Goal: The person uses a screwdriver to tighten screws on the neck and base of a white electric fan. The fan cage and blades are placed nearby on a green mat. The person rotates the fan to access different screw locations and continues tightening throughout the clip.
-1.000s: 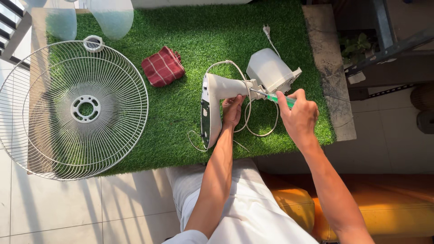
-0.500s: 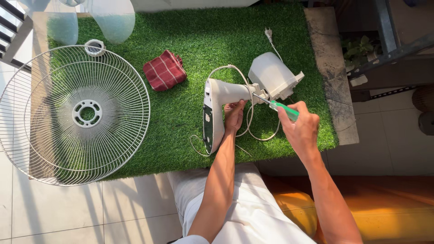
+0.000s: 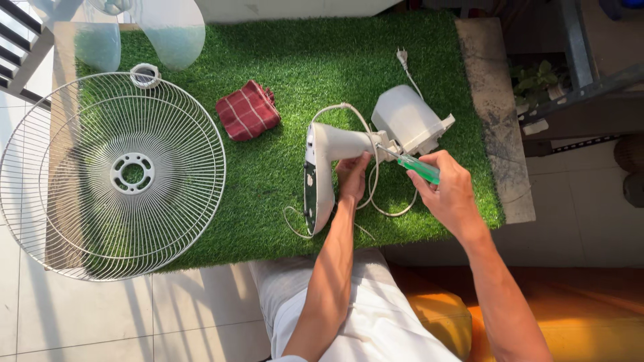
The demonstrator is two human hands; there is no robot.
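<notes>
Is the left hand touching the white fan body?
Touching. The head view shows the left hand gripping the neck of the white fan body from below, fingers wrapped against it with no gap.

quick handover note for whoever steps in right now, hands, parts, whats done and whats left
Left hand: grips the white fan neck on the green turf mat.
Right hand: holds a green-handled screwdriver, tip at the joint between neck and white motor housing.
Done: wire fan guard and translucent blades are off, lying left. Red checked cloth lies mid-mat.
Left: the neck and motor housing are not yet apart.
</notes>
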